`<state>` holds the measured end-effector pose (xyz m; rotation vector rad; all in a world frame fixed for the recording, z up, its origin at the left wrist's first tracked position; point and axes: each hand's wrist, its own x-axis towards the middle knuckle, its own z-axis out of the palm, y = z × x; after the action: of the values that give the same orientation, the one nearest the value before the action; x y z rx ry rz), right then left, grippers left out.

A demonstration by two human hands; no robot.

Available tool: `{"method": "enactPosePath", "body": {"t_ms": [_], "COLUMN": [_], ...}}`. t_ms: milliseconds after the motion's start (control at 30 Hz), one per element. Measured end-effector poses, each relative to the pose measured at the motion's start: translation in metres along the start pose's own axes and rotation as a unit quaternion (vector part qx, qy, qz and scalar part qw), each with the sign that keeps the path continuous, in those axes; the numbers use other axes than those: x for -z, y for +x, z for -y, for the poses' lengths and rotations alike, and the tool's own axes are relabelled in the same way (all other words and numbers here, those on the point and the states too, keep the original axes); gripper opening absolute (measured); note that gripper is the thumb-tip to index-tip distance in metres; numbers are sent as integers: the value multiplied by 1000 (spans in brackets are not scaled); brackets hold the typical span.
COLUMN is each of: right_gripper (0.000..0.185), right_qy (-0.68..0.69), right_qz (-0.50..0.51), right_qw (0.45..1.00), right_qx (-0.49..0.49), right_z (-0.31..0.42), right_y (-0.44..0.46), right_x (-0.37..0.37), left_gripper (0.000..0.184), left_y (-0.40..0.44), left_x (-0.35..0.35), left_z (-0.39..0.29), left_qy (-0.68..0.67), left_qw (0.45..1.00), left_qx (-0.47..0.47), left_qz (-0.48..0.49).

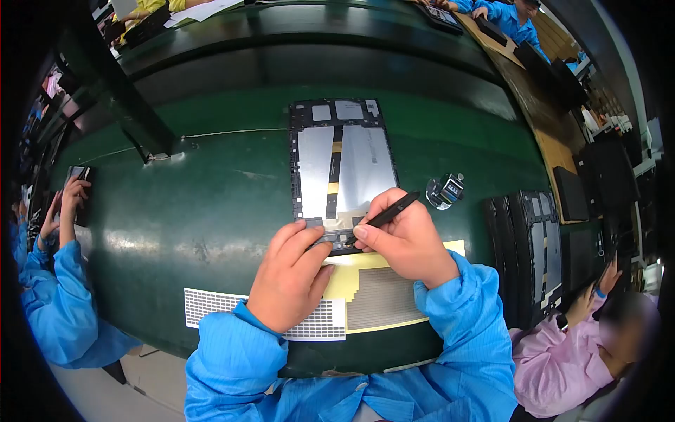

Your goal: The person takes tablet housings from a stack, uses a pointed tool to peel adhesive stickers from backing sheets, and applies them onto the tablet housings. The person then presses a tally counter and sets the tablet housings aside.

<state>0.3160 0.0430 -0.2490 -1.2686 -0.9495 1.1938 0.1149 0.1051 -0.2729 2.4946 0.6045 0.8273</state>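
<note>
A tablet housing (pixel 365 158) with a silver metal plate and a dark ribbon cable (pixel 336 169) lies flat in front of me. My right hand (pixel 401 235) grips a slim black pen-like tool (pixel 395 209) slantwise, its tip down at the housing's near edge. Fingers apart, my left hand (pixel 290 274) rests its fingertips on the same edge, left of the tool tip. Beneath my hands lie a white sheet of small dark labels (pixel 211 309) and a yellow-backed sheet with fine dark rows (pixel 387 299). Whatever sits right under the tool tip is too small to tell.
A small clear round holder with a dark block (pixel 445 191) stands right of the housing. Farther right is a stack of tablet housings (pixel 524 246). A dark post (pixel 112 84) rises at the left. Co-workers in blue, pink and yellow sleeves sit around the green table (pixel 176 232).
</note>
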Motion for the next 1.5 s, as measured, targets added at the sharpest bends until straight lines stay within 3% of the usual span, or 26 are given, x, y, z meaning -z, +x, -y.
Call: {"method": "enactPosePath", "body": {"t_ms": [500, 700, 800, 900, 933, 1033, 1367, 1500], "right_gripper": [21, 21, 21, 21, 20, 18, 19, 18], "right_qy": [-88, -189, -12, 64, 23, 0, -127, -49], "right_qz": [29, 33, -54, -9, 31, 23, 73, 25], "right_qw": [996, 975, 995, 998, 998, 995, 988, 995], "right_qx": [18, 109, 80, -28, -43, -94, -56, -77], "right_z": [-3, -7, -6, 8, -1, -15, -20, -18], "right_y": [-2, -7, -18, -48, -53, -57, -50, -52], "right_x": [4, 5, 0, 5, 9, 10, 9, 7], "left_gripper": [38, 40, 41, 42, 42, 45, 55, 55], "left_y": [1, 5, 5, 4, 4, 3, 2, 3], "left_x": [0, 0, -2, -2, -4, -6, -2, -1], "left_z": [-3, -10, -12, -12, -12, -10, -15, -17], "left_qy": [28, 88, 103, 121, 128, 132, 93, 101], "left_qw": [1000, 996, 995, 993, 992, 991, 994, 993], "left_qx": [-9, -17, -11, -8, -11, -13, 16, 17], "left_qz": [-9, 6, 6, 5, 4, 5, 57, 62]}}
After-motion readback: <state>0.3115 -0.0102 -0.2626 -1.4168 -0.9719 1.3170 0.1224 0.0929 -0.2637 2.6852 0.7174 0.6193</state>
